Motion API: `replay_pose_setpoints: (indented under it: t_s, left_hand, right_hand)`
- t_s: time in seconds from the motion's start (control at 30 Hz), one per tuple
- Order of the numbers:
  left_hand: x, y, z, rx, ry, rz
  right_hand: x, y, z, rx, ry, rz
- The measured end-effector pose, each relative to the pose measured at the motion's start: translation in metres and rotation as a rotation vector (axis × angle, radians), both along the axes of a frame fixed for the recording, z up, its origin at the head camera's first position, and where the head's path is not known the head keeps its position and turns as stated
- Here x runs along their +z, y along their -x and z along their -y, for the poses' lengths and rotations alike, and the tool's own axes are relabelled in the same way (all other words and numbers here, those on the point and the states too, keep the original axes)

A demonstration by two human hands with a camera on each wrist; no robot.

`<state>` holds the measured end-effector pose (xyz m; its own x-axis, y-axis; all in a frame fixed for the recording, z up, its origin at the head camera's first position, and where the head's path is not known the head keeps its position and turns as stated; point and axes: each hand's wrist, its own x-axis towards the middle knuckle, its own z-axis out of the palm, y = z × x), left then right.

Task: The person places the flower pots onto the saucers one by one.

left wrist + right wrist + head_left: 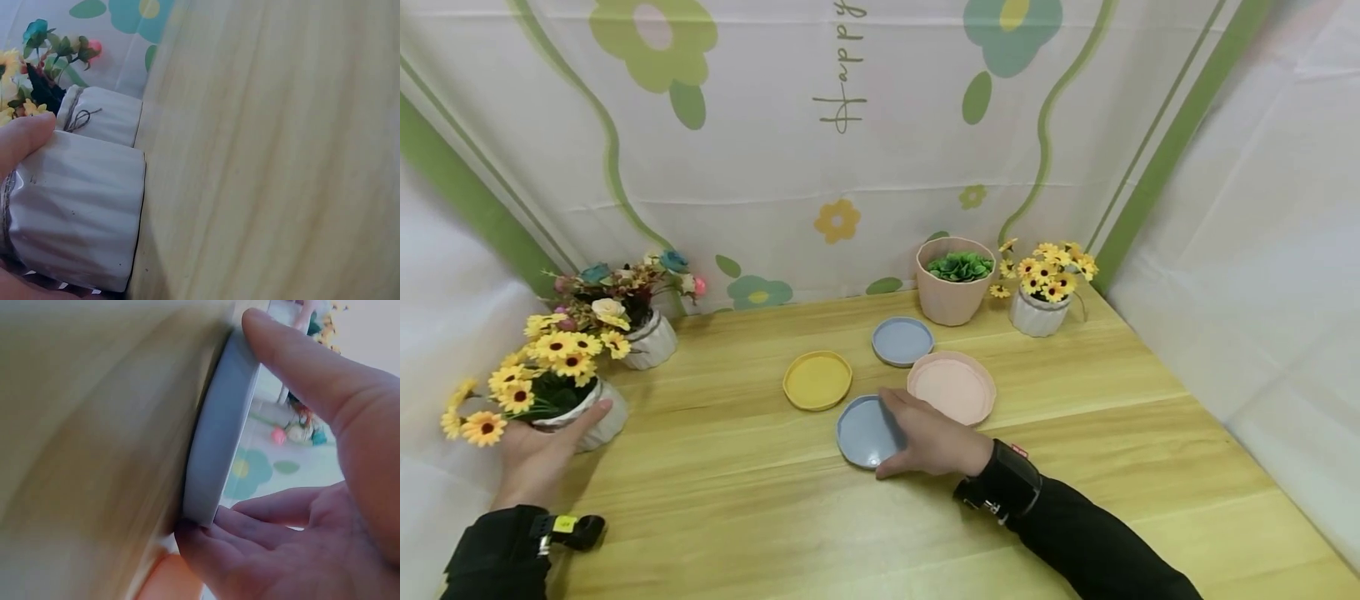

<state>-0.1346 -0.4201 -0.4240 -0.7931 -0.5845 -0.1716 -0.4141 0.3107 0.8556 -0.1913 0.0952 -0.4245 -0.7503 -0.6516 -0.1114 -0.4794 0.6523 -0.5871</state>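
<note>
My left hand [538,454] curls round white pot [607,421] of yellow flowers [557,343], at left of table [715,517]. Right hand [931,437], fingers part-spread, grips nearest blue saucer [859,433] by rim. Careless lift might knock pink saucer [952,387] beside; slack left grip might let pot tip.

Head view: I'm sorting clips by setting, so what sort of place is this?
Probably a small staged booth: a wood-grain table flanked by plain white sheeting on both sides, with a flower-printed cloth hanging behind it.
</note>
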Motion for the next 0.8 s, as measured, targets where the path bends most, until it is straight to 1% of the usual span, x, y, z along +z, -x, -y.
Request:
replay_pose_setpoints:
  t_s: [0.07, 0.2, 0.27, 0.4, 0.53, 0.67, 0.8]
  left_hand:
    - [0.001, 0.0, 0.0, 0.0, 0.008, 0.006]
    - [0.002, 0.001, 0.0, 0.024, -0.008, 0.026]
    - [0.002, 0.001, 0.0, 0.02, -0.015, 0.034]
    - [0.0, -0.001, 0.0, -0.016, -0.025, 0.026]
    - [-0.002, -0.004, -0.003, -0.049, -0.004, 0.008]
    - [-0.004, -0.008, -0.01, -0.069, 0.003, 0.001]
    - [-0.003, -0.012, -0.021, -0.103, 0.016, -0.003]
  right_hand:
    - [0.0, 0.002, -0.009, -0.006, 0.011, -0.005]
    - [0.001, 0.005, -0.025, -0.022, 0.011, -0.006]
    - [0.0, 0.005, -0.033, -0.025, 0.012, -0.006]
    - [-0.002, 0.004, -0.043, -0.014, 0.015, -0.002]
    - [-0.003, 0.003, -0.046, -0.003, 0.021, -0.007]
    - [-0.002, 0.002, -0.046, -0.006, 0.025, -0.008]
    - [-0.001, 0.002, -0.045, -0.008, 0.025, 0.0]
